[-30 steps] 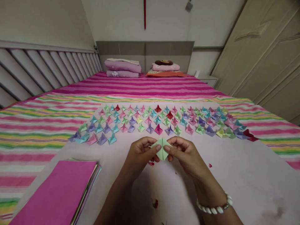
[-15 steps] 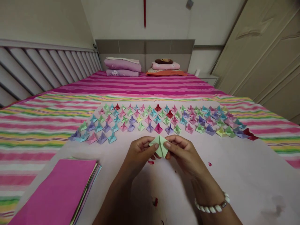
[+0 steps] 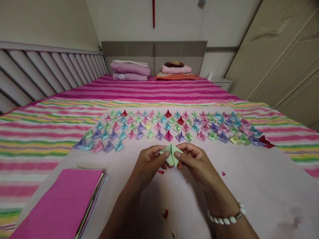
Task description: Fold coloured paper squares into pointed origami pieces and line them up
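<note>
A small folded piece of light green origami paper (image 3: 171, 149) is held up between both hands, with a crease or slit running down its middle. My left hand (image 3: 149, 162) pinches its left half, thumb in front and fingers behind. On its right half, my right hand (image 3: 193, 159) pinches in the same way; a bracelet of white beads (image 3: 225, 219) circles that wrist. Beyond the hands stand several rows of small folded paper boats, among them a magenta one (image 3: 168, 136), a purple one (image 3: 179, 137) and a light green one (image 3: 188, 137).
A stack of coloured paper with a magenta sheet (image 3: 59, 202) on top lies at the left on the pale board (image 3: 249, 189). Small red scraps (image 3: 165, 213) are scattered near my arms. The board rests on a striped bed (image 3: 30, 146); folded bedding (image 3: 130, 69) sits by the headboard.
The two lower points of the green paper have spread slightly apart and its slit is wider. Both hands stay in almost the same place; the boats and paper stack are unmoved.
</note>
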Available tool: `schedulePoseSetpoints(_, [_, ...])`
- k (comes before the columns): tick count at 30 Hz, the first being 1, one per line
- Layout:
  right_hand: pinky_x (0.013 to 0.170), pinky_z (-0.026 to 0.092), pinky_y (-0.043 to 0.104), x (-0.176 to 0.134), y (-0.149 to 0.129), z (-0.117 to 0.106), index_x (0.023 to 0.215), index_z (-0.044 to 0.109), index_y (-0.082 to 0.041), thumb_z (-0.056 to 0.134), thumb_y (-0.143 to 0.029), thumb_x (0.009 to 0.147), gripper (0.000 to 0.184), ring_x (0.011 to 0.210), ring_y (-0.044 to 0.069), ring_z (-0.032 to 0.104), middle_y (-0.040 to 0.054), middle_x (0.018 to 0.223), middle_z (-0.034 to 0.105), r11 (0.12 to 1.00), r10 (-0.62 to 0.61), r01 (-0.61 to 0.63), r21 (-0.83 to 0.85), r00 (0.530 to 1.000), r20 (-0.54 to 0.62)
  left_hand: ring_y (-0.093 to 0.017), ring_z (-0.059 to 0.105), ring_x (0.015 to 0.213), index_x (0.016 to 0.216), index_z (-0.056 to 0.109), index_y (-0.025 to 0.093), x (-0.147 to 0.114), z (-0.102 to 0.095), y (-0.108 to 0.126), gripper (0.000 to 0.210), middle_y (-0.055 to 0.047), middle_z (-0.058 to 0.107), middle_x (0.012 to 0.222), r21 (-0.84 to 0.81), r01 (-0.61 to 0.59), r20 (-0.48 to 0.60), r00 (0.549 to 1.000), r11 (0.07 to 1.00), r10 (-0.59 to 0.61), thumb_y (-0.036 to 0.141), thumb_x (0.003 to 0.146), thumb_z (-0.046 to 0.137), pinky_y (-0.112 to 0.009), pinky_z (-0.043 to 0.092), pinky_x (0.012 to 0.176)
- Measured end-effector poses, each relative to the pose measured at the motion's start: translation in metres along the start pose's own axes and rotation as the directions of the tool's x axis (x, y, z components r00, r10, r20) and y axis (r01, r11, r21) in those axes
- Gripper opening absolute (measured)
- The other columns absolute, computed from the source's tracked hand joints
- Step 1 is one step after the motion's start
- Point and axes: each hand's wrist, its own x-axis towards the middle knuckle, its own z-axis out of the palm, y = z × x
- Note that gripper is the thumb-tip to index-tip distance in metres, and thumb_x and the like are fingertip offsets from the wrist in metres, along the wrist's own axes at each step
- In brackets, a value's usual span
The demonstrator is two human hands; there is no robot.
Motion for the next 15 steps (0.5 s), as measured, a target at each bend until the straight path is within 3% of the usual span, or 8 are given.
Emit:
schedulePoseSetpoints(5, [0.057, 0.048, 0.024, -0.0013, -0.0061, -0.0003, 0.084, 0.076, -0.019, 0.078, -0.032, 0.07, 0.019, 0.054, 0.012, 0.06, -0.0001, 0.059, 0.067, 0.992, 0.017, -0.018, 0.121, 1.0, 0.014, -0.012, 0.063, 0.062, 0.099, 0.073, 0.013, 0.0019, -0.0009, 0.0006, 0.025, -0.004, 0.073, 0.068, 0.015, -0.026, -0.037, 0.999, 1.0, 0.027, 0.032, 0.083, 0.067, -0.021, 0.05, 0.057])
schedulePoseSetpoints(10, [0.061, 0.049, 0.022, -0.0024, -0.0065, -0.005, 0.091, 0.077, -0.02, 0.083, -0.025, 0.067, 0.025, 0.057, 0.01, 0.06, 0.0001, 0.064, 0.07, 0.997, 0.029, -0.033, 0.076, 0.998, 0.052, -0.013, 0.063, 0.064, 0.101, 0.073, 0.013, 0.0016, -0.0014, 0.0012, 0.027, -0.005, 0.074, 0.072, 0.018, -0.031, -0.018, 0.999, 0.999, 0.031, 0.033, 0.085, 0.065, -0.022, 0.05, 0.06])
schedulePoseSetpoints(15, [0.056, 0.05, 0.023, -0.0009, -0.0073, -0.0056, 0.089, 0.078, -0.019, 0.078, -0.031, 0.072, 0.021, 0.054, 0.011, 0.06, 0.0004, 0.059, 0.067, 0.991, 0.042, -0.052, 0.127, 0.996, 0.083, -0.013, 0.063, 0.064, 0.1, 0.074, 0.013, 0.0012, -0.0013, 0.0008, 0.028, -0.005, 0.073, 0.071, 0.016, -0.019, -0.043, 0.999, 1.0, 0.019, 0.034, 0.083, 0.067, -0.022, 0.051, 0.06])
